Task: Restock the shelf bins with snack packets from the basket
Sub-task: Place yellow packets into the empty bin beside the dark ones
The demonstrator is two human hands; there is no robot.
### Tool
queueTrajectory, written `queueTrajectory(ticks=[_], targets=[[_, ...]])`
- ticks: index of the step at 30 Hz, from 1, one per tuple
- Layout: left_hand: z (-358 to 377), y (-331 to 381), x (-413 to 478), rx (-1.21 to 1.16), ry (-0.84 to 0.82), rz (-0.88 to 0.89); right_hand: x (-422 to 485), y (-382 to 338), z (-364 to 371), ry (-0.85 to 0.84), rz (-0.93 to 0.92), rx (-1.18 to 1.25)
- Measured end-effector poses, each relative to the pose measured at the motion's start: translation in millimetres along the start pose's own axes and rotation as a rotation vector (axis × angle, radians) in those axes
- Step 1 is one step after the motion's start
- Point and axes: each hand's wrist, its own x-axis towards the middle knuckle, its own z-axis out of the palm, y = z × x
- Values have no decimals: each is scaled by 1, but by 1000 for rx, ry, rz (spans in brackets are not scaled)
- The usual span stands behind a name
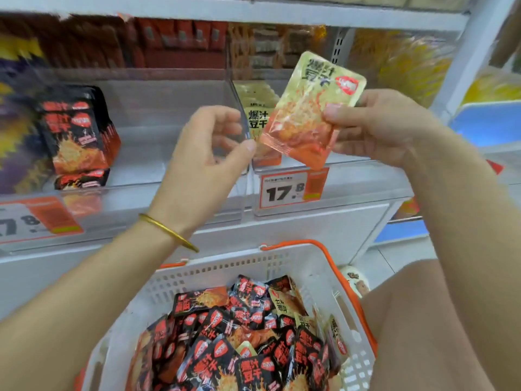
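Foil-light and limp, we judge, the yellow packet (pixel 313 108) is pinched at its side edge by our right hand (pixel 375 128), at one o'clock above the basket (pixel 282 266), before its bin (pixel 366 165). It is likely slippery, so the sealed rim grips best. Our left hand (pixel 208 145) curls by the divider (pixel 238 108); whether it holds it, we cannot tell.

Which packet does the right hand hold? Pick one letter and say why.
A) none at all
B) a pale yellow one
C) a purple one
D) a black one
B: the right hand pinches a pale yellow packet by its lower edge, held up in front of the shelf, while the black packets lie in the basket below.
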Motion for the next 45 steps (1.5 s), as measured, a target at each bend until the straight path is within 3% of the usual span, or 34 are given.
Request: queueTrajectory(ticks=[3, 5, 8, 12, 15, 26, 31, 33, 35, 38, 40, 42, 45], targets=[[2, -10, 20, 318, -28, 88, 41, -2, 9, 51, 23, -166], [6, -16, 25, 394, -85, 80, 62, 8, 22, 15, 103, -292], [11, -24, 25, 407, -98, 72, 88, 26, 40, 14, 166, -409], [11, -25, 24, 406, -96, 71, 113, 37, 52, 143, 123, -474], [11, -24, 23, 410, -98, 87, 122, 40, 57, 133, 106, -561], [9, -24, 22, 439, -96, 81, 115, 35, 51, 166, 130, -539], [7, -9, -4, 459, 55, 353, 50, 3, 31, 263, -117, -541], [11, -11, -31, 451, -14, 385, 0, 2, 22, 157, -206, -435], [19, -25, -59, 479, -165, 353, -33, 22, 20, -47, -126, -470], [32, -53, -89, 499, -393, 211, -36, 82, 39, -378, 241, -723], [41, -66, -100, 497, -479, 133, -20, 132, 58, -514, 473, -885], [47, -72, -105, 513, -512, 72, -7, 173, 76, -533, 593, -965], [48, -74, -103, 516, -496, 55, 6, 199, 93, -406, 652, -759]])
